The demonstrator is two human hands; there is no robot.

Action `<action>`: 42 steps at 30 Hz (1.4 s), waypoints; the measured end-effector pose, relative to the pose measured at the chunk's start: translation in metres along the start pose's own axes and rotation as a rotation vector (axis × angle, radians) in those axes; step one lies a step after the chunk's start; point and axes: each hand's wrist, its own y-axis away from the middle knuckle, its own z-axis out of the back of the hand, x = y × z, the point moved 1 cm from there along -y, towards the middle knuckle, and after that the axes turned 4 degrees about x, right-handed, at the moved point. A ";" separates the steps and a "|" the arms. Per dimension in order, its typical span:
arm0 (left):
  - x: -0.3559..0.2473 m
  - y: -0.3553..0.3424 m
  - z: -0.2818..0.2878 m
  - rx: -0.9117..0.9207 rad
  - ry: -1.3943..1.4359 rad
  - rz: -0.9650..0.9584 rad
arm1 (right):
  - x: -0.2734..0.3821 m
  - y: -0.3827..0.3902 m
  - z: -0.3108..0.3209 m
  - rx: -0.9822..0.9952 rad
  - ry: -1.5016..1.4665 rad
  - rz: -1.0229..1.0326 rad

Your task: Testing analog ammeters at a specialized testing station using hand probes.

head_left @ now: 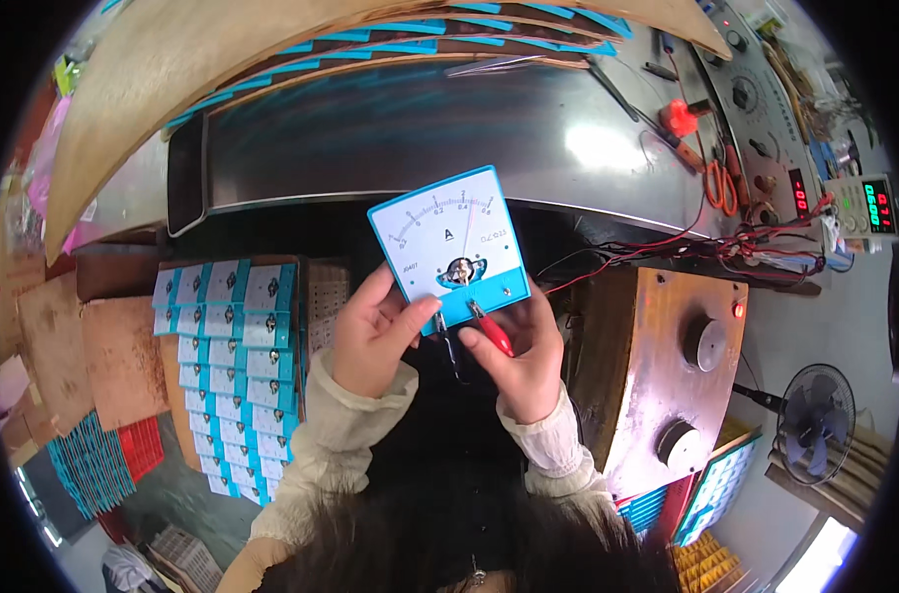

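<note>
I hold an analogue panel meter (444, 225) with a white dial, blue lower band and thin needle toward the right of its scale. My left hand (375, 341) grips its lower left edge, thumb on the band beside a black clip lead (451, 351). My right hand (526, 361) is closed round the lower right, thumb beside a red crocodile clip (496, 331) at the band's bottom. The meter is tilted toward me; its back and some of my fingers are hidden behind it.
Behind are a steel bench (370, 128), a wooden shelf (172, 59) and hand tools (721, 188). Stacked meters (227, 366) lie left. Right are a metal box with knobs (657, 376), tangled leads (726, 252), a power supply (855, 208) and a fan (810, 425).
</note>
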 end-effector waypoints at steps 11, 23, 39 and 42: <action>0.003 -0.002 0.006 0.007 0.001 0.044 | 0.011 0.018 0.011 -0.019 0.216 -0.026; 0.011 -0.010 -0.009 0.010 -0.016 0.048 | 0.011 0.018 0.024 -0.079 0.171 -0.016; 0.010 -0.014 -0.019 0.083 0.006 0.101 | 0.024 0.027 0.036 -0.094 0.330 0.026; 0.012 -0.012 -0.020 0.090 0.018 0.093 | 0.022 0.029 0.036 -0.102 0.324 0.030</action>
